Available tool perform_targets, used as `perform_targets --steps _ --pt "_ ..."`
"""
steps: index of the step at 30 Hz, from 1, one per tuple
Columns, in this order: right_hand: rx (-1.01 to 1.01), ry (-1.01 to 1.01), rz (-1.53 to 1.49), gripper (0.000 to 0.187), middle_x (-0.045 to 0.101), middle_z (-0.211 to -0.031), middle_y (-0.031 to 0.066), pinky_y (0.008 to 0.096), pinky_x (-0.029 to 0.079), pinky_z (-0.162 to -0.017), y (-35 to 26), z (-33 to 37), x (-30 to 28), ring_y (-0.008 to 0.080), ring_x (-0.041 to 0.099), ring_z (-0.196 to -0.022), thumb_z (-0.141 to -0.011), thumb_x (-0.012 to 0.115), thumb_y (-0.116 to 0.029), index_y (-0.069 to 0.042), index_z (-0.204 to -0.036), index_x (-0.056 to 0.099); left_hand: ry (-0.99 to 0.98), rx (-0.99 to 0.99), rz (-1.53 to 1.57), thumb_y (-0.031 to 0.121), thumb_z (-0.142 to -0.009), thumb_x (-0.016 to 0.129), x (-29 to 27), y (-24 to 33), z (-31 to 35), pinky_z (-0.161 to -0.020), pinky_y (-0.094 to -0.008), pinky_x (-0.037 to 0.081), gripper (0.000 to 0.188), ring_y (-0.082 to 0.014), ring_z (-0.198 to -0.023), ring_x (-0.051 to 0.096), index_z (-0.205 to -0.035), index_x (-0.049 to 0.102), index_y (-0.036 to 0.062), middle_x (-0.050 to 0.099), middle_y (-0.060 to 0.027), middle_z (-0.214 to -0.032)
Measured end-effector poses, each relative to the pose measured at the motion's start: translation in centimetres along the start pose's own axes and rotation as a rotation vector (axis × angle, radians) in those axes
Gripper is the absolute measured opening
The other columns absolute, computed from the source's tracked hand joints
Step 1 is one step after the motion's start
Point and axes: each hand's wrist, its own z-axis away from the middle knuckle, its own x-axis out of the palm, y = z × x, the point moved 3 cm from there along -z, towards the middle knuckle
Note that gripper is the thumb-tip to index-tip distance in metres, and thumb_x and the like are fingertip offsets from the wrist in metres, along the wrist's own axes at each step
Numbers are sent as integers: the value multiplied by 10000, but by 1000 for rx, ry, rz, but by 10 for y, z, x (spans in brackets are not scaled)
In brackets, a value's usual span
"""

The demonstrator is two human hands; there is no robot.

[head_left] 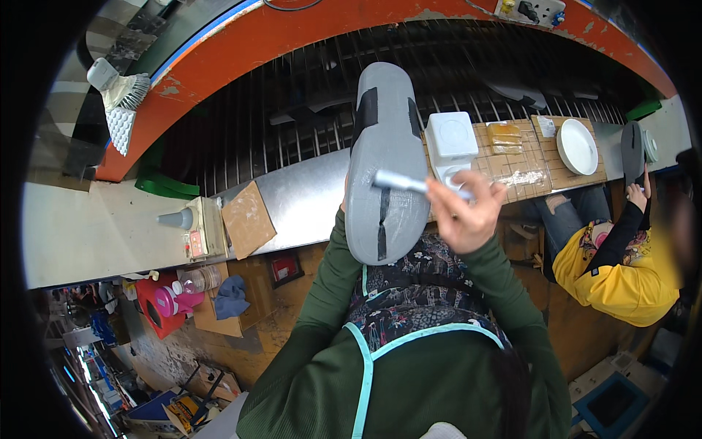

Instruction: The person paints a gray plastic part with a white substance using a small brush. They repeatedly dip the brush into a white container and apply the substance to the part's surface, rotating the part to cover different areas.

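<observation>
A long grey shoe sole [395, 219] with black patches and a dark slit is held up in front of me, its surface glossy. My left hand [344, 196] is behind it, gripping it from the left side; only a sliver of skin shows. In my right hand [468, 212], fingers pinch a pale-handled brush [402, 182], blurred by motion, whose tip lies over the sole near the slit. Just beyond that hand stands a white plastic container [451, 139] on the patterned board.
A roller conveyor [248, 139] runs behind the metal ledge [307, 197]. On the patterned board [523, 172] are a yellow block [504, 137] and a white bowl [578, 146]. Cardboard [248, 219] lies left. At right, a person in yellow [621, 271] handles another dark grey sole [632, 154].
</observation>
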Motion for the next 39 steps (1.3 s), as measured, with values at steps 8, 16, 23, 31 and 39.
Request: perform_targets --steps 8,16,23,31,39 --pt "-84 -81 -187 372 553 -851 -23 331 220 -685 -31 27 -15 94 450 -631 -633 808 -214 -200 -998 737 168 -66 185 308 -968 480 -13 8 34 -949 -418 510 536 -279 -1183 531 -1413 336 47 480 -170 -1342" --pt "155 43 -30 185 557 -868 -15 330 250 -695 32 -32 24 121 475 -633 -734 745 -234 -182 -911 748 -92 111 -21 454 -821 679 17 12 -15 -918 -412 515 819 -275 -1101 592 -1404 305 18 521 -177 -1281" --pt "27 220 252 266 574 -890 15 338 244 -703 29 -60 17 112 488 -677 -721 748 -206 -192 -987 741 -122 26 2 413 -819 661 42 35 -1 -856 -414 497 732 -277 -1019 589 -1341 348 7 532 -180 -1208" --pt "11 15 17 209 586 -849 49 326 261 -701 36 -55 28 123 436 -569 -776 717 -252 -185 -972 747 29 23 20 376 -835 601 3 42 18 -736 -416 481 586 -278 -877 589 -1233 422 -16 556 -186 -1078" --pt "-152 -83 -165 290 572 -830 13 350 293 -720 -24 -14 57 149 553 -720 -631 763 -136 -206 -913 752 523 194 73 340 -851 542 -92 45 46 -616 -418 466 468 -279 -734 589 -1124 497 -39 579 -191 -948"
